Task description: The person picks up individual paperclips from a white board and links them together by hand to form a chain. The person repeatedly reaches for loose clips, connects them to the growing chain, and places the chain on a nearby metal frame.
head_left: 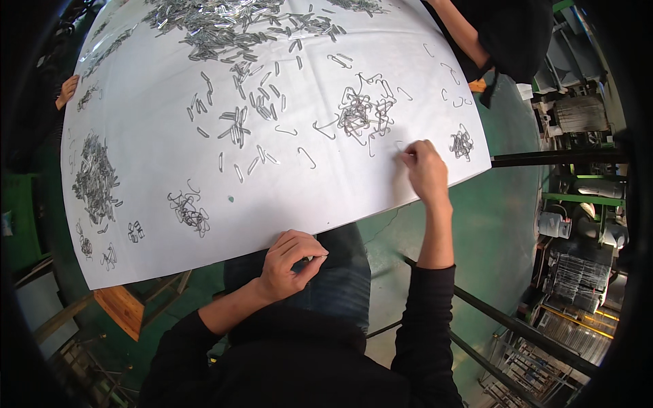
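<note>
My right hand is over the near right part of the white-covered table, its thumb and fingers pinched on a thin wire hook, mostly hidden by the fingertips. Just beyond it to the left is a tangled pile of wire hooks. A smaller heap of hooks lies to its right by the table edge. My left hand is at the near edge with fingers curled and thumb against the forefinger; whatever it may hold cannot be made out.
Many flat metal clips are scattered mid-table, with a large heap at the far side. More clips and hooks lie to the left. Another person's hand rests at the left edge; another person's arm is at far right.
</note>
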`<action>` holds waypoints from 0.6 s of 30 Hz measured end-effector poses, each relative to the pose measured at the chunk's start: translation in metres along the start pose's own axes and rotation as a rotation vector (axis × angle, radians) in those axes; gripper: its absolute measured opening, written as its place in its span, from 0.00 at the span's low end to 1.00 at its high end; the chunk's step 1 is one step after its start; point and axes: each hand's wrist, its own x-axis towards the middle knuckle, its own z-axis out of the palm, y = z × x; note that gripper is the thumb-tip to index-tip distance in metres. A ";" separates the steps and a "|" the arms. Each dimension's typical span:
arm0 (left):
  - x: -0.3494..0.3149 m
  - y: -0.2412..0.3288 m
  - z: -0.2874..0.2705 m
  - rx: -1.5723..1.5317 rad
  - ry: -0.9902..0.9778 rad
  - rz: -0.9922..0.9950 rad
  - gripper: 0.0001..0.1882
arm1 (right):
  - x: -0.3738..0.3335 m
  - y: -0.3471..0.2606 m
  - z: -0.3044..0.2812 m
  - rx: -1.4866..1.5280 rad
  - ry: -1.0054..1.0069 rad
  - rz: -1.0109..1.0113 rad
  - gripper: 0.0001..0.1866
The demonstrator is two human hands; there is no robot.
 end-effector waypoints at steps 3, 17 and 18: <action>0.000 -0.007 -0.001 -0.008 -0.020 -0.007 0.10 | 0.007 0.013 -0.012 -0.042 -0.100 0.147 0.07; 0.003 -0.019 -0.006 -0.030 -0.034 -0.050 0.11 | 0.074 -0.092 0.049 0.013 -0.267 -0.418 0.07; 0.004 -0.020 -0.006 -0.027 -0.031 -0.047 0.12 | 0.071 -0.087 0.046 0.107 -0.255 -0.435 0.07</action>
